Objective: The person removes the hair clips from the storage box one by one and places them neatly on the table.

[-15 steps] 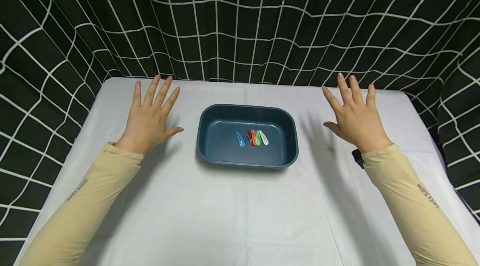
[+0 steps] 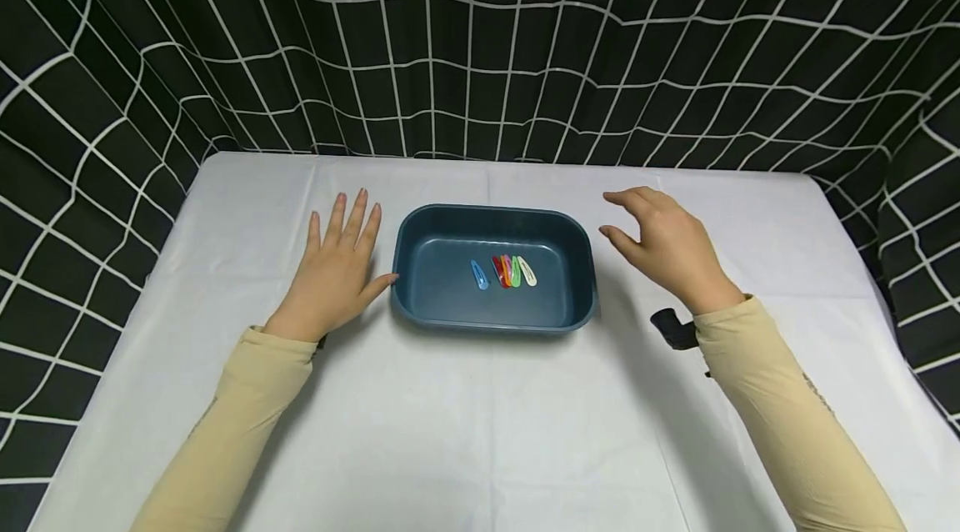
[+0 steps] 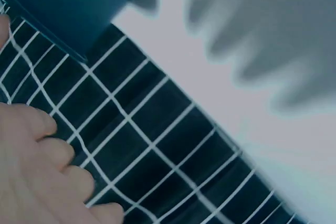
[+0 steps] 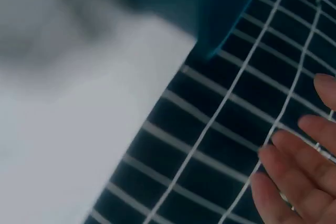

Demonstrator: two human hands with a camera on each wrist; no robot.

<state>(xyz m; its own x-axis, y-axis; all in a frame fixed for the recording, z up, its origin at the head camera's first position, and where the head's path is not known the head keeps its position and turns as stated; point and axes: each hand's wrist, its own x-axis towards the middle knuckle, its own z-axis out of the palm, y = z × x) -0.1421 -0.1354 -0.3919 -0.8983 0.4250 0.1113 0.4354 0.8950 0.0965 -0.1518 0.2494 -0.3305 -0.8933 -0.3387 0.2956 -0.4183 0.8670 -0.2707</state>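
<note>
A dark blue rectangular tray (image 2: 495, 322) stands on the white cloth, holding several snap hair clips. The blue hair clip (image 2: 480, 275) lies a little apart; beside it a red clip (image 2: 498, 270), a green clip (image 2: 516, 272) and a white clip (image 2: 527, 271) sit bunched with others. My left hand (image 2: 330, 282) is spread left of the tray, its thumb tip overlapping the rim in the head view. To the tray's right, my right hand (image 2: 667, 244) hovers with fingers bent and thumb apart, holding nothing. The left wrist view shows the left hand's fingers (image 3: 76, 182) beside the tray's wall.
White cloth (image 2: 420, 432) covers the table. A black curtain with a white grid (image 2: 450, 57) rises behind and at both sides. A black strap-like piece (image 2: 675, 328) sits at the right wrist.
Both hands have moved inward toward the tray and a little lower in the view. The right hand's fingers, spread before, are now bent and closer together. The clips have stayed put.
</note>
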